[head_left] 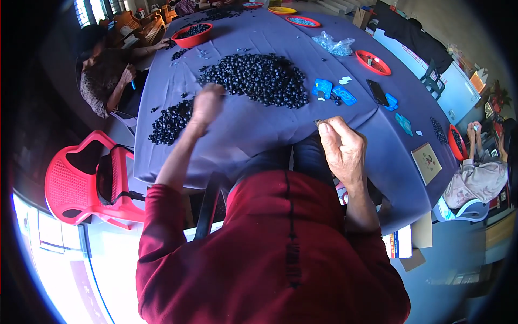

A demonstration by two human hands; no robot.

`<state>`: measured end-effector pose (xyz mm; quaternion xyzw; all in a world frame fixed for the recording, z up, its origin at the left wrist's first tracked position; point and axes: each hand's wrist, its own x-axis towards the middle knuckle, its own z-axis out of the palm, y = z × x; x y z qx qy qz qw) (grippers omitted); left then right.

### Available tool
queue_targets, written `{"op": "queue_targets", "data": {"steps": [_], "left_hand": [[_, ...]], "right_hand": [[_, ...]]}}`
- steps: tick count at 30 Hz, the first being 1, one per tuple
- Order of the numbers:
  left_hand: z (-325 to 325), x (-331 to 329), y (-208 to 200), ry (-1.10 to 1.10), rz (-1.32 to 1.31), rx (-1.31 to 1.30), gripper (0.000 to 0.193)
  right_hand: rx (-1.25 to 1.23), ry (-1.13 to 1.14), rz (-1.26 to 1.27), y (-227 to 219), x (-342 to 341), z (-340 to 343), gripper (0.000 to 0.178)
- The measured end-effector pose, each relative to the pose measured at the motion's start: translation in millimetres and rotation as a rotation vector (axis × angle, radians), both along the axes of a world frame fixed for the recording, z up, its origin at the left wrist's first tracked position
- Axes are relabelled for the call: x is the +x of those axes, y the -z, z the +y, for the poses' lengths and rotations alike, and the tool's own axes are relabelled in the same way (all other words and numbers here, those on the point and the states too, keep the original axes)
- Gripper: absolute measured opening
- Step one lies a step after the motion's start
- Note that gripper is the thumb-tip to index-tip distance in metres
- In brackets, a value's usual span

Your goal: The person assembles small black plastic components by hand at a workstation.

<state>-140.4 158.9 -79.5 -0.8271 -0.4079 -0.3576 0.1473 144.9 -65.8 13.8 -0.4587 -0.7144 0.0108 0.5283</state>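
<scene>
A large heap of small round black parts (253, 78) covers the middle of the cloth-covered table. A smaller pile of black parts (171, 123) lies to its left, near the front edge. My left hand (208, 107) is between the two piles, at the lower left edge of the heap. Motion smears its fingers, so I cannot see whether it holds anything. My right hand (343, 148) is raised above my lap at the table's front edge, thumb and forefinger pinched together. A tiny dark piece (318, 123) shows at their tips, too small to name.
Right of the heap lie blue plastic pieces (322, 88), a phone (377, 92) and a clear plastic bag (333, 44). Red bowls (192, 36) and trays (372, 63) stand farther off. People sit at left and right. A red plastic chair (81, 181) stands at my left.
</scene>
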Motion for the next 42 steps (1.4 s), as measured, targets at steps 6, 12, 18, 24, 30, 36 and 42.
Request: {"op": "queue_targets", "data": {"steps": [6,12,18,24,30,36,42], "left_hand": [[8,104,34,0.133,0.088,-0.333,0.017],[30,118,48,0.131,-0.049,-0.265,0.023],[10,118,49,0.097,-0.178,-0.118,0.015],[-52,120,-18,0.713,-1.028,-0.813,0.001],[-115,128,-65,1.257,-1.151,-1.019,0.028],[-130,137,-65,1.468,-1.236,-1.137,0.023],[-151,144,-83,1.473,-1.209,-1.127,0.018]], "right_hand": [[-0.044,0.028,0.013,2,4,4,0.014],[-0.041,0.017,0.000,4,1,7,0.014],[0.003,0.028,0.027,8,7,8,0.015],[-0.056,-0.007,0.071,4,7,7,0.018],[-0.114,-0.081,0.142,-2,6,4,0.020],[-0.155,-0.140,0.166,-7,5,1,0.018],[-0.080,-0.116,0.157,-11,8,2,0.019]]}}
